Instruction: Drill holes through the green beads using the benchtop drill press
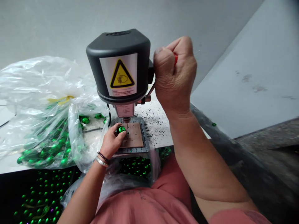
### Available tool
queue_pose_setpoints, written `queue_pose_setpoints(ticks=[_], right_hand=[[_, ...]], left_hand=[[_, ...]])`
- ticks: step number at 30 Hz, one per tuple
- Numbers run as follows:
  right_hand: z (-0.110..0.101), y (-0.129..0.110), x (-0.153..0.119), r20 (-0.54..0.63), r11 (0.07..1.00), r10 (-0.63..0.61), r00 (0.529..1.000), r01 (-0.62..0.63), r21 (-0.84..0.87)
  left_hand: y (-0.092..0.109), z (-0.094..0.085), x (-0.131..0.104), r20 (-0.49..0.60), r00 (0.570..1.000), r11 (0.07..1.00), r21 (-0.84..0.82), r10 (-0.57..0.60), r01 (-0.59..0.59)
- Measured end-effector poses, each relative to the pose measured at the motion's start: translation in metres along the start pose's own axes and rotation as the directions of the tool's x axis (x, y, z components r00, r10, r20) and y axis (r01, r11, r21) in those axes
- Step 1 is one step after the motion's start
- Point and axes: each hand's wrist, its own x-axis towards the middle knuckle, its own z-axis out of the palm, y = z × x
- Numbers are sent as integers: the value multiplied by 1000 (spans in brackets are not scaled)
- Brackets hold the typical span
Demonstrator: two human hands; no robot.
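A bench drill press with a black motor housing and a yellow warning sign stands in front of me. My left hand pinches a shiny green ball between thumb and fingers, over the left part of a brown board. This board lies on the drill's grey base and has a small dark hole. The drill bit points down just right of the ball. My right hand, raised at the drill's right side, is wrapped round the feed lever; a bit of its red knob shows between the fingers.
On the left lies a clear plastic bag with many green balls. Several loose green balls sit near the base. Dark shavings litter the white table. Below the table edge, more green balls lie against something dark.
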Motion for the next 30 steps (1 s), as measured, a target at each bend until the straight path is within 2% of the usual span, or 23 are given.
queue_pose_setpoints(ticks=[3, 5, 8, 11, 18, 21, 25, 30], right_hand=[[-1, -1, -1, 21, 1000, 7, 1000, -7, -7], [-1, -1, -1, 20, 1000, 5, 1000, -5, 2], [1, 2, 3, 22, 1000, -4, 1000, 4, 12], [5, 8, 10, 44, 1000, 10, 999, -9, -25], [10, 13, 17, 34, 999, 30, 999, -29, -33], [8, 12, 15, 30, 1000, 21, 999, -22, 15], [8, 13, 15, 46, 999, 29, 999, -30, 33], [8, 12, 14, 55, 997, 45, 997, -48, 61]], left_hand=[[2, -5, 1, 40, 999, 995, 93, 24, -28], [5, -11, 1, 106, 994, 998, 60, -18, 12], [8, -18, 0, 234, 967, 982, -133, -101, 134], [11, -20, 0, 323, 936, 919, -308, -143, 247], [14, -12, 5, 273, 945, 935, -249, -181, 252], [11, -10, 7, 265, 950, 964, -162, -164, 212], [8, -7, 10, 252, 967, 999, 12, -48, 46], [15, -1, 15, 234, 971, 973, 212, 38, -89]])
